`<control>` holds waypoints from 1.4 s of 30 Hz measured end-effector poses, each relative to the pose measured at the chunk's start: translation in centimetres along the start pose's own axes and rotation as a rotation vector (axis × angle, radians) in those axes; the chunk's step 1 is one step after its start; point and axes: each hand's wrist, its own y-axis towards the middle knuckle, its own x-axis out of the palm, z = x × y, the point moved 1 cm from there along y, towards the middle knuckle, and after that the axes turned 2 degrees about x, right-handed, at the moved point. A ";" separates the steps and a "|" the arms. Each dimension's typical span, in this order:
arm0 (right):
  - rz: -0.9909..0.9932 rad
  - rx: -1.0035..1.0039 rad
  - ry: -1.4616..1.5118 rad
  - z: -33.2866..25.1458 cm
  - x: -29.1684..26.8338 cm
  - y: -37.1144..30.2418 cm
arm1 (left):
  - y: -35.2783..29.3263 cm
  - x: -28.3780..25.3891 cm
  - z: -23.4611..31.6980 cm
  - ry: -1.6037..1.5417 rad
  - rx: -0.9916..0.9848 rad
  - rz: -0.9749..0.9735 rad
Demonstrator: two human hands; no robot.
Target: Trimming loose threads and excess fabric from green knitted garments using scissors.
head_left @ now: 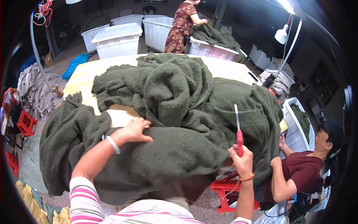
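Observation:
Dark green fleece-like fabric (167,149) is heaped over the table, and its near part hangs over the front edge. My left hand (135,130) lies on the fabric near its upper fold, fingers spread. In my right hand (241,158) is a corded tool with a red handle (239,143) and a long, thin, pale metal blade (237,116) pointing up and away. The fabric's right corner reaches the fingertips of that hand; whether they pinch it I cannot tell. Part of a cord (227,194) runs below the hand.
A co-worker (298,168) in a dark red shirt stands at the right, hands by the fabric. Another person (181,28) handles green cloth at a far bin. White bins (117,39), a red stool (227,190) below the table and grey cloth piles (35,87) surround it.

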 end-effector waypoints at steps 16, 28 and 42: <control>-0.318 -0.030 -0.424 2.5 14.7 10.4 | -6.9 -4.1 2.3 -0.098 -0.010 0.189; 0.110 -0.300 0.211 -10.4 2.5 12.3 | -10.4 -15.8 -0.1 0.448 0.260 1.027; -0.184 0.095 -0.162 3.9 5.5 0.4 | -14.6 -2.8 6.5 -0.137 -0.002 0.295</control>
